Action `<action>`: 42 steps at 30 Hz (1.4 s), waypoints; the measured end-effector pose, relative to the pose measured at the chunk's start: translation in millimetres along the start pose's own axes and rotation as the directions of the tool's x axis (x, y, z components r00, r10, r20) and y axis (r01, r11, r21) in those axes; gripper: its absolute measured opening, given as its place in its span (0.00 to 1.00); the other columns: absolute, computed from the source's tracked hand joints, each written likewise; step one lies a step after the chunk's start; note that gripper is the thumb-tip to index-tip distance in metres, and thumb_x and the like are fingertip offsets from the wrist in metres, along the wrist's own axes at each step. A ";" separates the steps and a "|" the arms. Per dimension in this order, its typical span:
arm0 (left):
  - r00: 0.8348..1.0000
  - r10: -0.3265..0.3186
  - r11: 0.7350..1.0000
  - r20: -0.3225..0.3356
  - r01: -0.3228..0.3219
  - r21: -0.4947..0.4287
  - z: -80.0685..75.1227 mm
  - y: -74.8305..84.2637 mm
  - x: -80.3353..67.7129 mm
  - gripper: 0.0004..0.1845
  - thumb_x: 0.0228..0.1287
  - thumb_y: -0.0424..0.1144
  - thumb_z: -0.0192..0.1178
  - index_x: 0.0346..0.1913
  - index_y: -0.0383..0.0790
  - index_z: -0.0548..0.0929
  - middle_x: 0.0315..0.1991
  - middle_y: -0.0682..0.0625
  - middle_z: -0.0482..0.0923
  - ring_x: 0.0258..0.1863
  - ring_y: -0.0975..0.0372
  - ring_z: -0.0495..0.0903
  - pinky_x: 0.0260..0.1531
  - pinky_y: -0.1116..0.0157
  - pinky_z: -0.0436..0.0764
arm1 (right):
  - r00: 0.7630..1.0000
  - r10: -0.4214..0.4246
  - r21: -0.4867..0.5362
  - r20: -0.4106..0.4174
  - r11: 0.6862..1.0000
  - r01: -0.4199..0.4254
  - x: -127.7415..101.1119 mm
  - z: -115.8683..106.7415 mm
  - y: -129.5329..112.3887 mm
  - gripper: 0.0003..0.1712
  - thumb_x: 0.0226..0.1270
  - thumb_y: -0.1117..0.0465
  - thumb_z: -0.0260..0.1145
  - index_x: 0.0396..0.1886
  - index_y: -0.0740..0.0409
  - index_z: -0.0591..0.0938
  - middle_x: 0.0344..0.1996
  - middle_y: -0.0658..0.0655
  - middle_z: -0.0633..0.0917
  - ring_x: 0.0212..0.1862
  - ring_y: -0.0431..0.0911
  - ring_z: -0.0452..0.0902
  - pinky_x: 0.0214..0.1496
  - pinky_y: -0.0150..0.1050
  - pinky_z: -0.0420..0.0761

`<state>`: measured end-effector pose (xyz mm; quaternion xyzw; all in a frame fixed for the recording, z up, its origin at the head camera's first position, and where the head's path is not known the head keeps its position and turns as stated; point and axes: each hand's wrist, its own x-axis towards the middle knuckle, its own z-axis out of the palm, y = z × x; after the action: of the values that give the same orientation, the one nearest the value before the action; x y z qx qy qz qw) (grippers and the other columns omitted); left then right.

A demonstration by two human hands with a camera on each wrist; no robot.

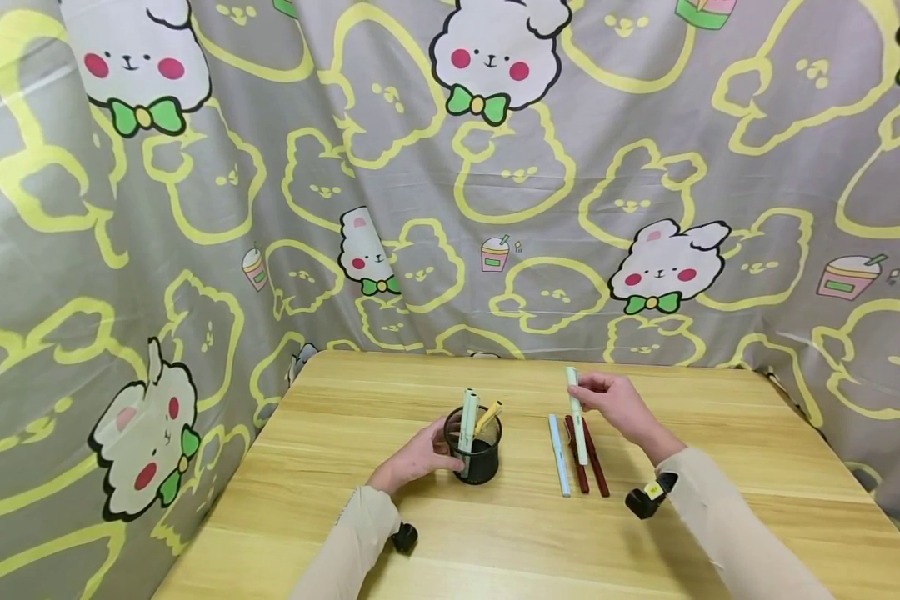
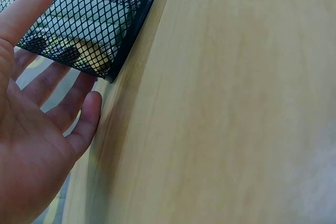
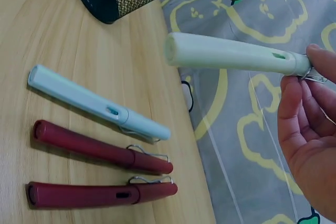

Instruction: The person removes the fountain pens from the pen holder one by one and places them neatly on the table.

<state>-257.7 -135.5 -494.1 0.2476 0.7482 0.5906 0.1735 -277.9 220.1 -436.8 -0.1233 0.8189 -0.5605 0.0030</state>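
Note:
A black mesh pen cup (image 1: 482, 468) stands on the table, holding pale green pens (image 1: 468, 421) and a yellow pen (image 1: 489, 415). My left hand (image 1: 420, 454) holds the cup from its left side; in the left wrist view the thumb lies along the mesh (image 2: 100, 11) with the fingers on the opposite side. Between thumb and fingertips, my right hand (image 1: 621, 407) pinches a pale green pen (image 3: 236, 56) by its clip end, raised above the table. Beneath it lie a light blue pen (image 1: 559, 457) and two dark red pens (image 3: 100, 148), side by side.
The wooden table (image 1: 682, 550) reaches back to a grey patterned curtain (image 1: 555, 300), which also hangs along the left and right sides. A small black camera (image 1: 405, 538) is worn on the left wrist, another camera (image 1: 645, 500) on the right.

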 end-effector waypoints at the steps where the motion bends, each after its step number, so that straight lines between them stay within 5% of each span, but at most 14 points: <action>1: 1.000 0.000 1.000 0.001 0.000 0.002 0.1 0.4 -0.1 0.42 0.51 0.26 0.68 0.70 0.39 0.62 0.58 0.42 0.73 0.55 0.55 0.72 0.57 0.57 0.69 | 1.000 0.004 0.011 0.000 1.000 -0.004 1.9 -1.1 5.2 0.20 0.65 0.52 0.65 0.43 0.66 0.81 0.33 0.57 0.83 0.36 0.46 0.79 0.40 0.40 0.80; 10: 1.000 -0.011 1.000 -0.010 0.011 0.010 1.2 3.4 -0.5 0.40 0.50 0.26 0.68 0.68 0.38 0.64 0.57 0.42 0.73 0.54 0.55 0.73 0.56 0.56 0.70 | 0.999 0.041 0.094 0.016 0.995 -0.043 0.8 -8.6 16.5 0.22 0.65 0.56 0.65 0.46 0.73 0.79 0.38 0.62 0.83 0.36 0.41 0.80 0.43 0.40 0.81; 20: 1.000 -0.013 1.000 -0.009 0.014 0.025 0.2 2.7 -0.7 0.40 0.51 0.27 0.69 0.67 0.37 0.64 0.57 0.42 0.73 0.56 0.54 0.72 0.58 0.55 0.69 | 0.997 0.067 0.059 0.027 0.996 -0.069 -3.8 -20.9 30.5 0.23 0.67 0.60 0.63 0.51 0.76 0.76 0.39 0.58 0.83 0.39 0.42 0.81 0.48 0.46 0.79; 31: 1.000 0.005 1.000 0.009 -0.005 0.018 -0.5 1.6 -0.1 0.41 0.51 0.26 0.68 0.69 0.38 0.62 0.58 0.40 0.72 0.55 0.54 0.72 0.57 0.56 0.69 | 0.995 0.091 -0.011 0.046 0.996 -0.091 -6.5 -33.0 50.9 0.25 0.67 0.60 0.63 0.54 0.78 0.74 0.44 0.69 0.82 0.39 0.44 0.81 0.49 0.49 0.78; 42: 1.000 0.001 1.000 -0.001 -0.001 0.008 -1.0 0.8 -0.1 0.40 0.50 0.27 0.69 0.68 0.38 0.64 0.56 0.41 0.74 0.54 0.55 0.73 0.57 0.54 0.69 | 0.995 0.098 -0.062 0.007 0.993 -0.097 -6.8 -35.3 67.1 0.28 0.63 0.62 0.66 0.56 0.79 0.71 0.38 0.69 0.83 0.35 0.46 0.82 0.44 0.48 0.80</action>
<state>-258.0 -136.2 -493.1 0.2486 0.7505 0.5878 0.1718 -289.7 276.7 -486.2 -0.0860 0.8408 -0.5336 0.0308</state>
